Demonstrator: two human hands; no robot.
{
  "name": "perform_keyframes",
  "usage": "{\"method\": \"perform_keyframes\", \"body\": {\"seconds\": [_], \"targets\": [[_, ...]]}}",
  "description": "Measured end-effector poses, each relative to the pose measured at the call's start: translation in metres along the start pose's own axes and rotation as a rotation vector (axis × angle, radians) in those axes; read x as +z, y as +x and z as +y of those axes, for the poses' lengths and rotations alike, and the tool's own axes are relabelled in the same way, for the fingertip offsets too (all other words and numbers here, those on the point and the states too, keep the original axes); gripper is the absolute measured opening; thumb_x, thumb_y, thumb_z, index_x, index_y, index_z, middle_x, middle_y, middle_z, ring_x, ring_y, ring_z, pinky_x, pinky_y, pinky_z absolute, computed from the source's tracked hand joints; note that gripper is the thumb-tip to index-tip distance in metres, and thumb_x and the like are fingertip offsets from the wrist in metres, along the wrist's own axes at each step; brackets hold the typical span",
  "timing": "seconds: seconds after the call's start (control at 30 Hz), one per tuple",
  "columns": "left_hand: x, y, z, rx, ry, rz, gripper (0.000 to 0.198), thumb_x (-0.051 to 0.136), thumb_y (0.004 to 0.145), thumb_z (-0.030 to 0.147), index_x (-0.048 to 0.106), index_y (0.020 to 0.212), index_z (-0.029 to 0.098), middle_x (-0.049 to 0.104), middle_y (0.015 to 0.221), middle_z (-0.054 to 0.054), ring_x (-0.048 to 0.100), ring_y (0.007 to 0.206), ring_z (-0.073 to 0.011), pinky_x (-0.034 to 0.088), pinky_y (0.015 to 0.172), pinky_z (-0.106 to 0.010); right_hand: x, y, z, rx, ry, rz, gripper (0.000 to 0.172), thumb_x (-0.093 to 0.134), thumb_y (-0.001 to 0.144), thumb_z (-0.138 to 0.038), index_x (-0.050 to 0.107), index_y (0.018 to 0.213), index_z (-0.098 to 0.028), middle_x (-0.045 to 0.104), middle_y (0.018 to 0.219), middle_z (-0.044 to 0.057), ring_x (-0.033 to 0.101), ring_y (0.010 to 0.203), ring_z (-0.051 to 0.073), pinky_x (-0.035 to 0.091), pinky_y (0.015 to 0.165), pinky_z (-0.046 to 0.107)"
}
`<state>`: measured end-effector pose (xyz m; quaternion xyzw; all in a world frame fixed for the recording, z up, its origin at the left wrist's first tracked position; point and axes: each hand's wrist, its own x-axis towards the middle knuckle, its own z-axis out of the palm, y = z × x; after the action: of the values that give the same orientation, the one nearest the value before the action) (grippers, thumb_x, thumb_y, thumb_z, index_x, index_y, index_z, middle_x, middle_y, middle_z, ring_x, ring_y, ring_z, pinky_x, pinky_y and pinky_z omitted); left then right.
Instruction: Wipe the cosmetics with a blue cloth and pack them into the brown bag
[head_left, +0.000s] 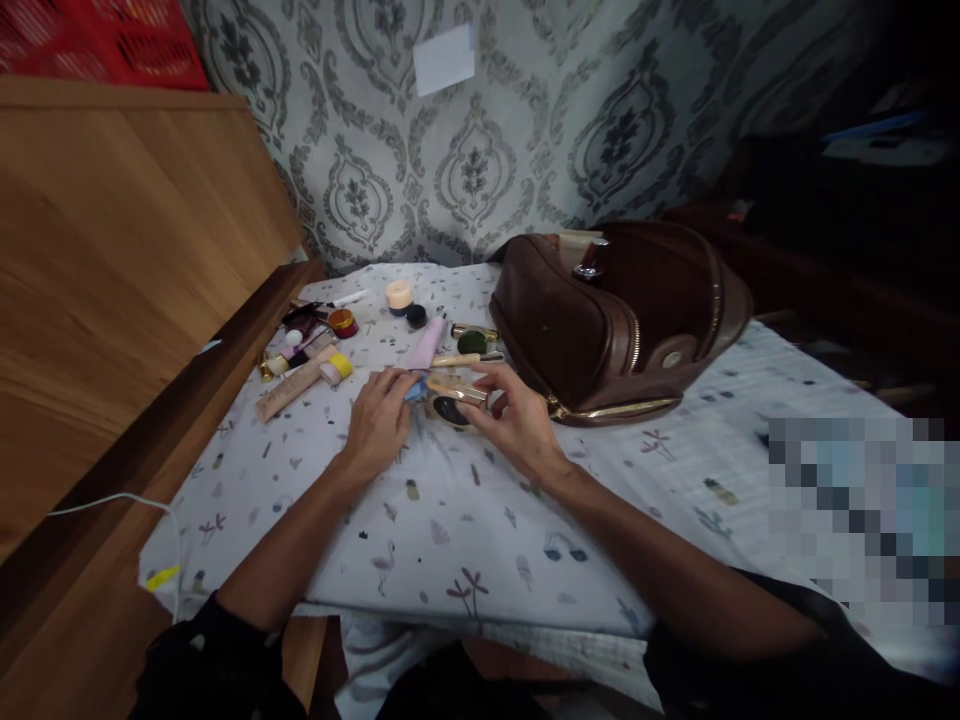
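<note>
dark sleeves lie nearest the viewer, leading forward over a printed cloth. the right hand shows a narrow grip, thumb and fingers pinching a gold-capped bottle; the left hand closes on a light-blue piece at the bottle's far end. just below the bottle is a round dark case; whether they touch cannot be told. the step in hand appears to be two-handed handling of the bottle; the next move calls for a steady pinch, clear of the case. beyond: a pink tube; right, a brown bag; left, a beige tube.
</note>
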<state>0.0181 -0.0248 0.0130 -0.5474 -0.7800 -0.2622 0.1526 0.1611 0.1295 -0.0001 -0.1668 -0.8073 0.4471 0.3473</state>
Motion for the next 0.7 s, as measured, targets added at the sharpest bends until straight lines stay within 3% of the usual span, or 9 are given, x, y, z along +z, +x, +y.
{"method": "perform_keyframes", "body": {"seconds": [0.13, 0.23, 0.33, 0.43, 0.7], "targets": [[-0.006, 0.000, 0.006, 0.025, -0.023, 0.126, 0.049, 0.041, 0.083, 0.003, 0.058, 0.126, 0.018, 0.061, 0.120, -0.011, 0.056, 0.113, -0.0240, 0.047, 0.099, -0.040, 0.000, -0.001, 0.000, -0.013, -0.022, -0.048, 0.048, 0.067, 0.076, -0.033, 0.059, 0.122, -0.020, 0.067, 0.091, 0.003, 0.050, 0.056, 0.013, 0.045, 0.060, 0.029], [-0.010, -0.001, 0.017, 0.162, -0.015, 0.212, 0.048, 0.038, 0.090, 0.008, 0.053, 0.134, 0.019, 0.060, 0.124, -0.013, 0.055, 0.116, -0.0242, 0.045, 0.102, -0.041, 0.002, -0.002, 0.001, -0.024, -0.019, -0.052, 0.052, 0.069, 0.074, -0.029, 0.057, 0.124, -0.021, 0.068, 0.096, 0.004, 0.056, 0.064, 0.015, 0.047, 0.065, 0.030], [-0.006, -0.003, 0.031, 0.363, 0.031, 0.194, 0.043, 0.037, 0.096, 0.014, 0.052, 0.136, 0.020, 0.061, 0.128, -0.014, 0.054, 0.123, -0.0251, 0.041, 0.105, -0.041, 0.003, -0.004, 0.001, -0.044, -0.004, -0.068, 0.054, 0.067, 0.074, -0.026, 0.055, 0.127, -0.023, 0.068, 0.097, 0.004, 0.060, 0.070, 0.017, 0.049, 0.067, 0.031], [0.001, -0.003, 0.041, 0.455, 0.098, 0.125, 0.040, 0.036, 0.099, 0.015, 0.055, 0.134, 0.021, 0.064, 0.129, -0.013, 0.053, 0.126, -0.0263, 0.039, 0.104, -0.043, 0.002, -0.004, 0.003, -0.056, -0.003, -0.081, 0.054, 0.062, 0.077, -0.023, 0.053, 0.130, -0.023, 0.067, 0.099, 0.005, 0.061, 0.074, 0.018, 0.049, 0.068, 0.031], [-0.009, 0.000, 0.021, 0.193, 0.175, 0.080, 0.040, 0.040, 0.092, 0.010, 0.060, 0.127, 0.018, 0.064, 0.122, -0.013, 0.054, 0.112, -0.0280, 0.044, 0.094, -0.043, 0.003, -0.002, 0.006, -0.074, -0.056, -0.132, 0.052, 0.068, 0.076, -0.027, 0.056, 0.125, -0.023, 0.068, 0.101, 0.006, 0.063, 0.085, 0.022, 0.049, 0.072, 0.032]]}}
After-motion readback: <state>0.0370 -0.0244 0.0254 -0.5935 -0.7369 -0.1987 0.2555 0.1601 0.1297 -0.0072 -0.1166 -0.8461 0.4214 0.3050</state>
